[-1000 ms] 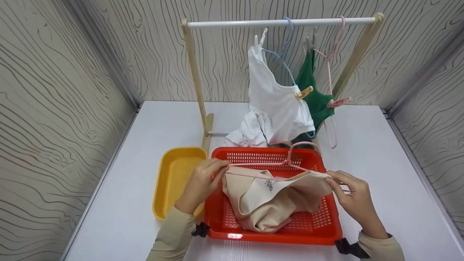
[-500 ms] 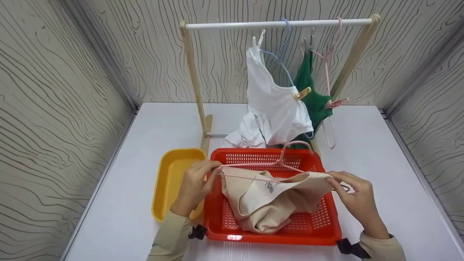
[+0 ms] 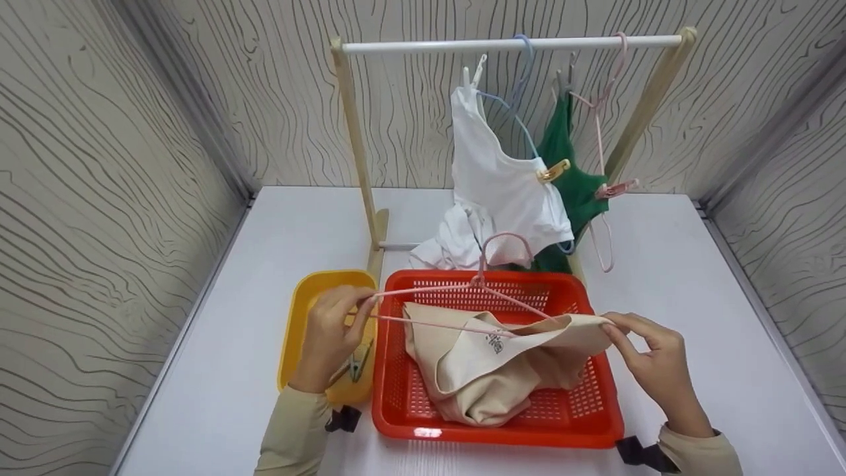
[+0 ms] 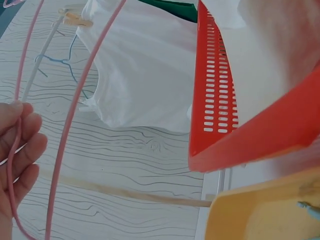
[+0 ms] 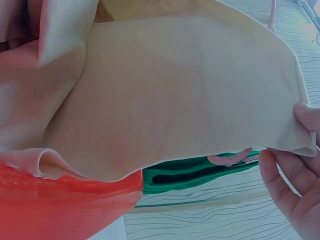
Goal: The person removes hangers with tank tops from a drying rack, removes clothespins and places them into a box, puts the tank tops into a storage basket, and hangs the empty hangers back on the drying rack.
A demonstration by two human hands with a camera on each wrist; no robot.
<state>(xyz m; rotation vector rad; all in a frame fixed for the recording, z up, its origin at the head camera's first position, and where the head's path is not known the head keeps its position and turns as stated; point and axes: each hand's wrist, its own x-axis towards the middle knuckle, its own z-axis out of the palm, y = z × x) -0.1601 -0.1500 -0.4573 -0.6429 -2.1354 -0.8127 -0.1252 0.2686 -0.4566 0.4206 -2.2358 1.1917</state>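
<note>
My left hand (image 3: pixel 334 330) pinches the left end of a pink clothes hanger (image 3: pixel 429 289), and in the left wrist view its fingers curl at the hanger's bend. The hanger's hook points up, and its right arm runs into a beige top (image 3: pixel 476 370) with a small dark print. The hanger's right end is hidden inside the cloth. At the top's right upper corner, my right hand (image 3: pixel 651 350) grips the fabric between thumb and fingers, as the right wrist view also shows. Most of the top lies bunched in a red basket (image 3: pixel 496 435).
Left of the basket stands a yellow tray (image 3: pixel 289 357) with a clothespin (image 3: pixel 357 367) in it. Behind, a rack (image 3: pixel 436 46) carries a white top (image 3: pixel 496 192) and a green top (image 3: pixel 574 192), each on a hanger with clothespins. Patterned walls enclose the table.
My left hand has moved left with the hanger, which slid leftward out of the top's left side. The hanger's right tip, earlier showing beyond my right hand, is out of sight. My right hand stays nearly still.
</note>
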